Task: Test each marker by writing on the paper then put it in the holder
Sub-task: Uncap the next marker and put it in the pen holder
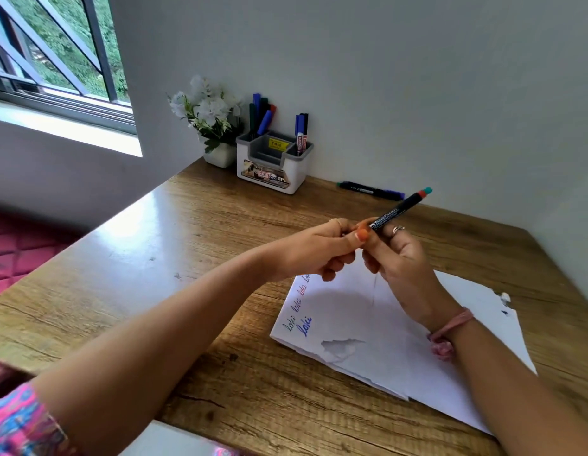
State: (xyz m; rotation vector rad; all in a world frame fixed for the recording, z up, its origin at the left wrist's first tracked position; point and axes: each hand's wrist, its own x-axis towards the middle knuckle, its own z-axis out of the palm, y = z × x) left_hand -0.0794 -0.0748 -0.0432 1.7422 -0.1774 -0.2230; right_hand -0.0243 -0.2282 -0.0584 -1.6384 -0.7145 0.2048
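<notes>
The marker [396,209] is held above the paper [401,327], its long axis slanting up to the far right, gripped mid-barrel by the right hand [401,258] while the left hand [322,250] pinches its near end.

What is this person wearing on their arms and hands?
The left hand has an orange-painted thumbnail and a thin ring. The right hand has a silver ring, with a pink fabric scrunchie on the wrist. A pink and blue patterned sleeve covers the left upper arm.

White flowers in pot [209,123]; window [52,54]; wooden desk [148,258]
</notes>
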